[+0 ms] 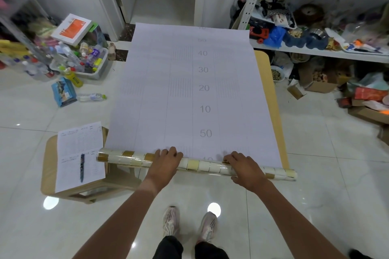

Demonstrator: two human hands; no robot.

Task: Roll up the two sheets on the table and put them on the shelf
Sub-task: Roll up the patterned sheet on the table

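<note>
A large white sheet (pixel 189 90) printed with grey numbers lies flat along the wooden table (pixel 267 82). Its near end is wound into a roll (pixel 202 165) whose outside shows white and gold tiles. The roll lies across the table's near edge and sticks out on both sides. My left hand (pixel 166 161) lies over the roll left of centre, fingers curled over its top onto the sheet. My right hand (pixel 244 165) grips the roll right of centre, thumb on the near side. A white metal shelf (pixel 315 50), crowded with clutter, stands at the right.
A low wooden stool (pixel 48 166) at the left carries printed papers (pixel 81 153) and a pen (pixel 82 167). A bin of bottles (pixel 84 63) and boxes sit on the floor at the left. Cardboard boxes (pixel 320 84) lie right. My feet (pixel 189 223) stand on white tiles.
</note>
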